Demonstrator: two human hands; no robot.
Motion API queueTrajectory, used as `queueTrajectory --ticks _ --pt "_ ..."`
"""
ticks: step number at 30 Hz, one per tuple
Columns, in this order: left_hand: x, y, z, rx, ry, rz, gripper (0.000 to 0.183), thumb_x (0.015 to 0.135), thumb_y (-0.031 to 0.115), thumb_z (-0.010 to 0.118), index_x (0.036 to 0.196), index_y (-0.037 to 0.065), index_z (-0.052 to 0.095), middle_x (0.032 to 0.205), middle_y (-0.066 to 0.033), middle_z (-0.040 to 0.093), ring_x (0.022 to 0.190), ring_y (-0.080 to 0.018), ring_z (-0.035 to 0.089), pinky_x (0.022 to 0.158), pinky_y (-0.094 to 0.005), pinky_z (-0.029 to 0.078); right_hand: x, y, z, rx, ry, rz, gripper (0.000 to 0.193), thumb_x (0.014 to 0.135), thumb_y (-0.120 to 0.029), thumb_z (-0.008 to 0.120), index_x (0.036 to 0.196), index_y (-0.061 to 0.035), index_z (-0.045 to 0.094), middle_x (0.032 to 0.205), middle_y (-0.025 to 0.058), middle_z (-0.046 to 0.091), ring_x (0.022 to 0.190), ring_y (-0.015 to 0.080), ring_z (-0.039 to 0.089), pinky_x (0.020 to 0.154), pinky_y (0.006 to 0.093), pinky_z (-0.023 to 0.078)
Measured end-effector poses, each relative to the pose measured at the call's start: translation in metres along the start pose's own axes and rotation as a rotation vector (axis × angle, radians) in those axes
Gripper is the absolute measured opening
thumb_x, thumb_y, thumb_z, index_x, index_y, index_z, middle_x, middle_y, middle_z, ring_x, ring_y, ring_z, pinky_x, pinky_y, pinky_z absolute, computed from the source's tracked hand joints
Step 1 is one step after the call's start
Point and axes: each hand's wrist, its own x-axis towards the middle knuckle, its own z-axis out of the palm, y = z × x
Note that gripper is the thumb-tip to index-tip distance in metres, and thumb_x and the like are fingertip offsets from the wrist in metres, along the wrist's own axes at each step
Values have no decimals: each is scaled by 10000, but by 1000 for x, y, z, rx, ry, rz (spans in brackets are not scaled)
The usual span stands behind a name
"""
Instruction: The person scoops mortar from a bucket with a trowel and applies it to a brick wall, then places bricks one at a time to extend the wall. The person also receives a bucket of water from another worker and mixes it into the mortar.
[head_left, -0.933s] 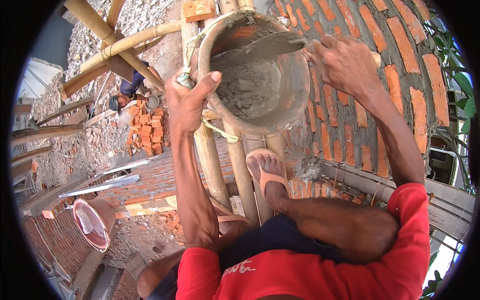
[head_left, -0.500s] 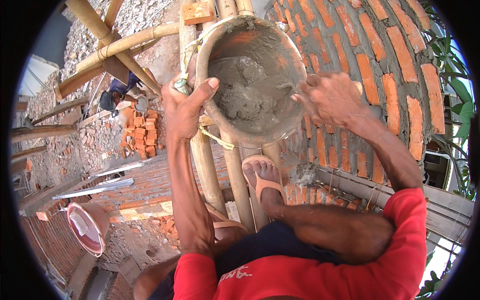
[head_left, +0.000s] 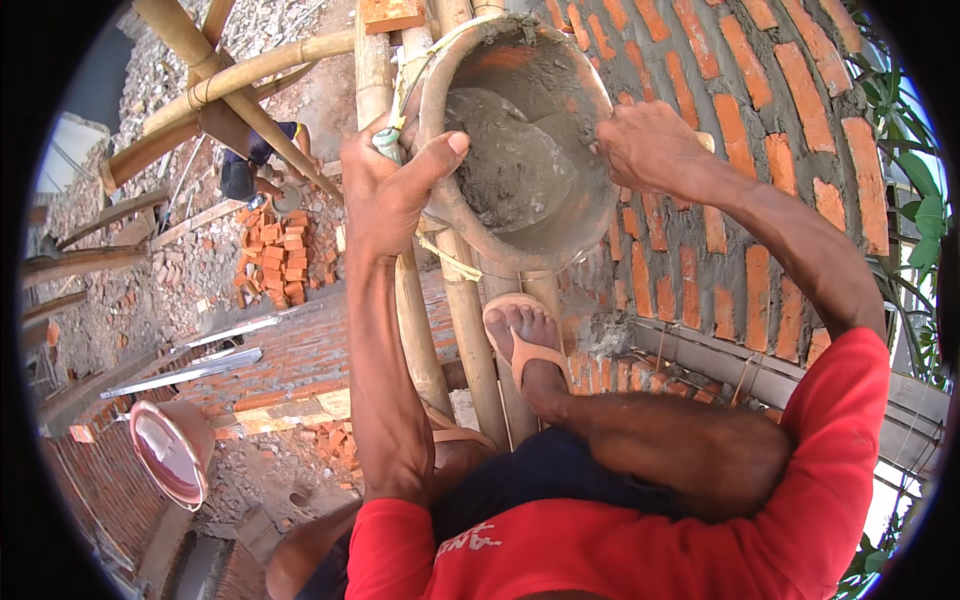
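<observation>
A mortar-caked bucket [head_left: 432, 140] leans to the right over the bamboo poles, with wet grey mortar [head_left: 490, 185] inside. My left hand [head_left: 395, 185] is closed on the bucket's left side, its thumb along the rim, beside a pale green grip on the handle. My right hand [head_left: 655, 150] is closed on a trowel at the right rim. The pale end of the trowel handle [head_left: 707, 142] sticks out past my fist. Its blade seems to lie in the mortar, coated grey, so its outline is hard to make out.
A brick wall [head_left: 735, 140] with mortar joints rises at the right. Bamboo poles [head_left: 465, 310] run under my sandalled foot [head_left: 525, 335]. One brick [head_left: 392, 14] sits at the top. Far below are a person [head_left: 250, 165], a brick pile [head_left: 275, 255] and a pinkish bucket [head_left: 175, 450].
The bucket has tipped further to the right under my left hand. My right hand has risen slightly with the trowel, and the mortar's surface has shifted. Below, the person has moved a little.
</observation>
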Motion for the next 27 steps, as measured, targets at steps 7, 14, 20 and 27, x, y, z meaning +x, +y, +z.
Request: queueTrajectory --ticks 7,14,20,27 --pt "-5 -4 3 -109 36 43 478 798 154 816 1208 -53 682 923 -35 678 764 -102 602 682 -252 491 -8 -2 3 490 -316 148 431 991 -310 613 783 64 667 793 215 687 721 341 702 675 481 537" --pt "-8 -18 2 -127 32 106 574 806 167 820 1299 -65 639 815 26 623 633 -47 501 560 -200 375 -9 -37 14 1316 -607 203 444 1063 -372 545 783 -31 598 601 32 465 515 125 440 467 355 346" --pt "-8 -9 -12 -7 60 49 573 798 201 831 1274 -58 645 781 42 612 594 -28 479 507 -190 345 -4 -36 4 1554 -585 302 428 1082 -376 491 895 -9 609 652 3 471 506 138 430 448 362 318" --pt "-4 -14 -10 20 77 56 416 784 239 852 1071 -23 705 724 46 593 566 -35 478 511 -204 353 -21 13 -30 308 127 140 399 1022 -294 573 757 -8 660 611 128 599 544 246 601 482 408 488"
